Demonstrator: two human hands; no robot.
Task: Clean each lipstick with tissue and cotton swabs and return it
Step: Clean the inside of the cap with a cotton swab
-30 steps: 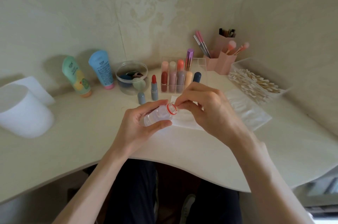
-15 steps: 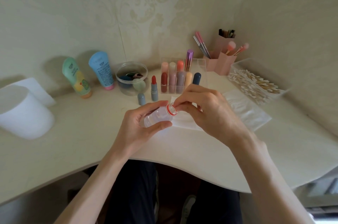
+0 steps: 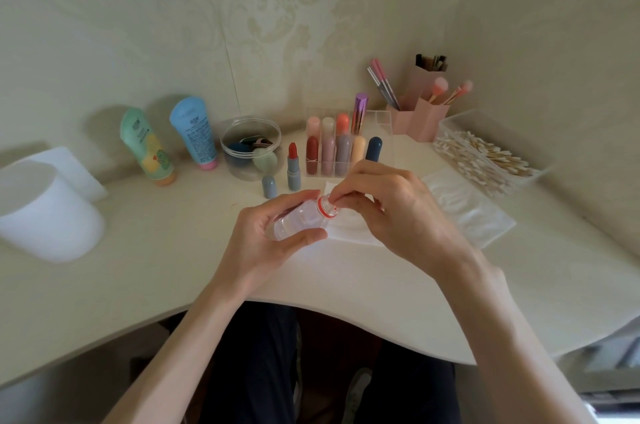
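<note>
Left hand (image 3: 266, 243): fingers and thumb curled round a small clear plastic bottle with a red neck ring (image 3: 301, 220). The bottle is tilted on its side, neck toward the right hand (image 3: 398, 212). Right fingertips (image 3: 337, 198) are bunched in a narrow pinch on the bottle's mouth; cannot tell whether a cap sits under them. Both hands are near the front of the clear acrylic lipstick rack (image 3: 384, 133), above the cream desk (image 3: 173, 268).

Open red lipstick in a grey-blue case (image 3: 292, 164): upright, just left of the rack, apart from both hands. Its rounded grey-blue cap (image 3: 269, 186) stands at its left front.

White tissue sheet (image 3: 346, 236): flat in front of the rack, under the bottle and right hand.

The rack holds upright rows of capped pastel lipsticks (image 3: 341, 150).

Wooden-stick cotton swabs (image 3: 485, 160): heaped in a clear plastic tray (image 3: 460, 119) right of the rack. A clear-wrapped pack of white wipes (image 3: 464, 209) lies between that tray and the right hand.
</note>
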